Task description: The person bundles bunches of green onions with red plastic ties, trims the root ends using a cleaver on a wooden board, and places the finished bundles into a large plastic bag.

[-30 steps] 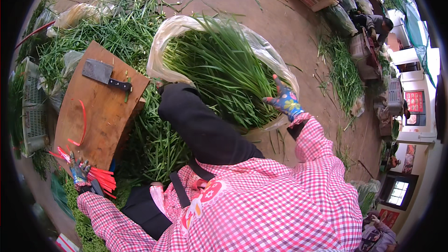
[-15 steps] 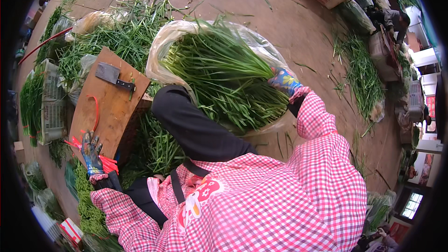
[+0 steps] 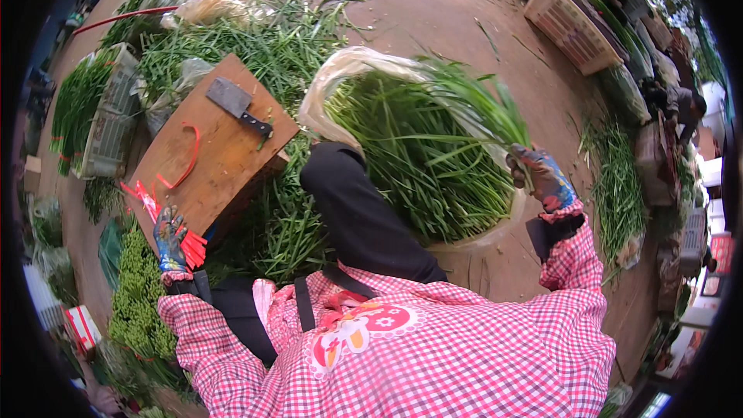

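My right hand (image 3: pixel 542 174), in a patterned glove, is closed around the stem end of a bunch of chives (image 3: pixel 495 108). Their long leaves stretch away from it, over the rim of a bag. More chives (image 3: pixel 410 162) fill that large clear plastic bag (image 3: pixel 317 101), beyond and beside my knee. At the left, my gloved left hand (image 3: pixel 169 240) has its fingers apart beside a low wooden board (image 3: pixel 224 155). Red plastic ties (image 3: pixel 193 248) lie under and around that hand. A cleaver (image 3: pixel 236 107) with a black handle rests on the board, near a loose red strip (image 3: pixel 190 159).
Loose greens (image 3: pixel 286 39) are heaped behind the board. A crate (image 3: pixel 112 120) with tied bunches stands at the far left, and bundled greens (image 3: pixel 143 302) lie nearer. Another crate (image 3: pixel 573 23) is at the back right, with more greens (image 3: pixel 619 193) on the floor.
My right hand has drawn the bunch of chives up and to the right, out over the bag's edge. The view has shifted. My left hand stays by the red ties.
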{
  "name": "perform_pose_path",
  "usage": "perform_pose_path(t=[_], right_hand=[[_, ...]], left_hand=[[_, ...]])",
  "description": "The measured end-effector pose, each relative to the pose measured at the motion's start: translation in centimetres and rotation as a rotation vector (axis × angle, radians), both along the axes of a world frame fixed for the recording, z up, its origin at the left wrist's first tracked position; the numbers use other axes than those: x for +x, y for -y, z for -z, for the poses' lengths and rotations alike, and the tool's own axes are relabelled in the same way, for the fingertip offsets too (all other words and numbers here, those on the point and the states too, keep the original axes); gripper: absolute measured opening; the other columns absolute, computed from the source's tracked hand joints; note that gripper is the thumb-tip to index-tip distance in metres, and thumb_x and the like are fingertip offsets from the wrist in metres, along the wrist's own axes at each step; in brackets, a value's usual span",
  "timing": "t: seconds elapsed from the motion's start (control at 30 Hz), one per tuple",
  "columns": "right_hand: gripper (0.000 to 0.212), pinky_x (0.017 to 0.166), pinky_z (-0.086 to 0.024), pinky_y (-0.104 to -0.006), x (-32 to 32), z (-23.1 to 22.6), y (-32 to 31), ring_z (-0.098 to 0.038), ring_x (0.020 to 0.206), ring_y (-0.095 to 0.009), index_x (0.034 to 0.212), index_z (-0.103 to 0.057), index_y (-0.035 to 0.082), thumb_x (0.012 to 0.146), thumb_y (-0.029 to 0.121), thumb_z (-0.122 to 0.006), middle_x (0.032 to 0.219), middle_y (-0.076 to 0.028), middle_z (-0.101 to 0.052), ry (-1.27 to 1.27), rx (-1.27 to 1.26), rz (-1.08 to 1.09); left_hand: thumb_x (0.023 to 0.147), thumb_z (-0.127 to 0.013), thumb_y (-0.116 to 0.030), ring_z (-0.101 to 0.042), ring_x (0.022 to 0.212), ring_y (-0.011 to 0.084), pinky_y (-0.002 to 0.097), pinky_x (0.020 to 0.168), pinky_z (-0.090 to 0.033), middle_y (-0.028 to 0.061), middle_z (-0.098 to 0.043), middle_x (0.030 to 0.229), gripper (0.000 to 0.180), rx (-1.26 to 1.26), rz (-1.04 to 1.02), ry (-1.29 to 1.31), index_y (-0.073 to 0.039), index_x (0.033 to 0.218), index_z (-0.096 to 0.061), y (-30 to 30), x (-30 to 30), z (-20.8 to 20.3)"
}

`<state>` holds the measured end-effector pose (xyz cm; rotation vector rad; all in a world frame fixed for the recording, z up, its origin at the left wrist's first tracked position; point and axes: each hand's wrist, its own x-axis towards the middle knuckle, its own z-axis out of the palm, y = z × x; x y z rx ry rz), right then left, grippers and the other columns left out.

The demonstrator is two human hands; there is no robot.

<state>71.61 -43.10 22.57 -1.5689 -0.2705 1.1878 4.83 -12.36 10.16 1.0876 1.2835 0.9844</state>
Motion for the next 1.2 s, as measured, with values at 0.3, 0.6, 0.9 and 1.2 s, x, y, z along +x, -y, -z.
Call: perform_pose_path(t=[0.3, 0.6, 0.9, 1.2], right_hand=[[0.028, 0.048, -0.038, -0.0229, -8.0, -7.6, -17.0, -0.049, 0.061, -0.011, 0.107, -0.053, 0.003, 0.084, 0.019, -0.056, 0.093, -0.008, -0.058, 0.040, 0.707, -0.191], [0.039, 0.049, -0.044, -0.0236, -36.1, 0.2, -38.0, -0.054, 0.060, -0.012, 0.114, -0.048, 0.001, 0.082, 0.020, -0.060, 0.082, -0.005, -0.058, 0.245, 0.902, -0.506], [0.058, 0.059, -0.046, -0.0367, -49.6, 20.1, -39.0, -0.060, 0.068, -0.030, 0.131, -0.036, 0.014, 0.077, 0.019, -0.056, 0.078, -0.018, -0.061, 0.943, 0.177, -0.863], [0.055, 0.053, -0.045, -0.0307, -49.5, 22.0, -39.1, -0.057, 0.058, -0.017, 0.131, -0.037, 0.013, 0.079, 0.008, -0.055, 0.079, -0.007, -0.063, 0.802, 0.452, -0.701]], left_hand=[[0.087, -0.050, -0.026, -0.057, 0.089, 0.0218, 0.0336, 0.061, -0.049, 0.0027, -0.052, 0.117, 0.037, -0.022, -0.355, 0.239, -0.015, 0.122, -0.045, 0.2, -4.6, 8.2], [0.081, -0.061, -0.023, -0.051, 0.051, 0.0148, 0.0308, 0.041, -0.042, 0.0023, -0.055, 0.077, 0.052, -0.192, -0.547, 0.365, -0.013, 0.127, -0.039, -3.4, -3.5, 5.8], [0.081, -0.057, -0.033, -0.047, 0.071, 0.0223, 0.0327, 0.062, -0.037, 0.0109, -0.050, 0.082, 0.045, -0.179, -0.418, -0.375, -0.006, 0.116, -0.048, -9.6, -4.1, 14.4], [0.078, -0.054, -0.037, -0.056, 0.095, 0.0358, 0.0433, 0.081, -0.045, 0.0207, -0.059, 0.101, 0.038, -0.212, -0.213, -0.842, -0.007, 0.100, -0.058, -11.8, -1.2, 5.6]])
